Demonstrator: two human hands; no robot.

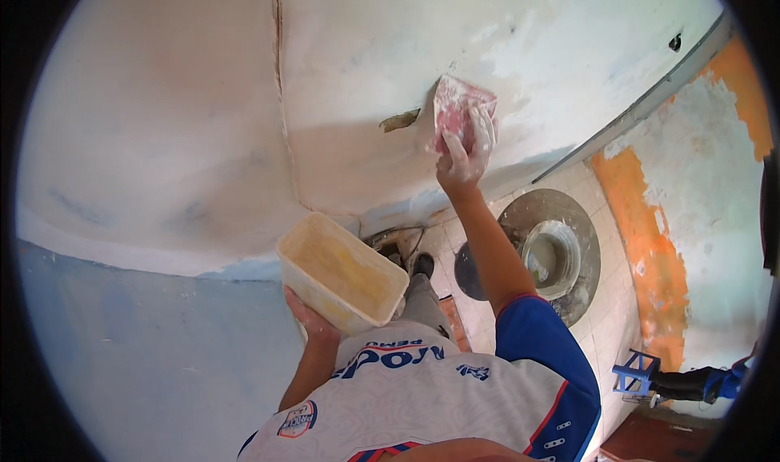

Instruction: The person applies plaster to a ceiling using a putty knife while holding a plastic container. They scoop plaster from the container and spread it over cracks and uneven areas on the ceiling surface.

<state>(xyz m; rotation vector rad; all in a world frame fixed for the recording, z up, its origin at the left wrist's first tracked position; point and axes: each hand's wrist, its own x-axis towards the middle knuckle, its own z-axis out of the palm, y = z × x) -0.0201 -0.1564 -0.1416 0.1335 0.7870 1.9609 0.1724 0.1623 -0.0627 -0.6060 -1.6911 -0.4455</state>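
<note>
My right hand [471, 149], whitened with powder or paste, is raised to the wall [357, 47]. Its fingers grip a pink flat square piece [452, 121] smeared with white, perhaps a putty spreader; its exact kind is unclear. The piece lies against or very close to the wall, just right of a rough hole [400, 121]. Low on the left, my left hand [313, 316] supports a cream rectangular plastic tub [390, 279] from its side and underneath. The tub is tilted, its inside stained yellowish; only part of that hand shows.
Below my right arm, a pale round bucket [565, 259] stands on a dark round mat or base [587, 218] on the tiled floor. A blue stool [636, 374] is at the lower right, beside a person's dark-clothed leg [682, 385]. The right wall has peeling orange paint [650, 251].
</note>
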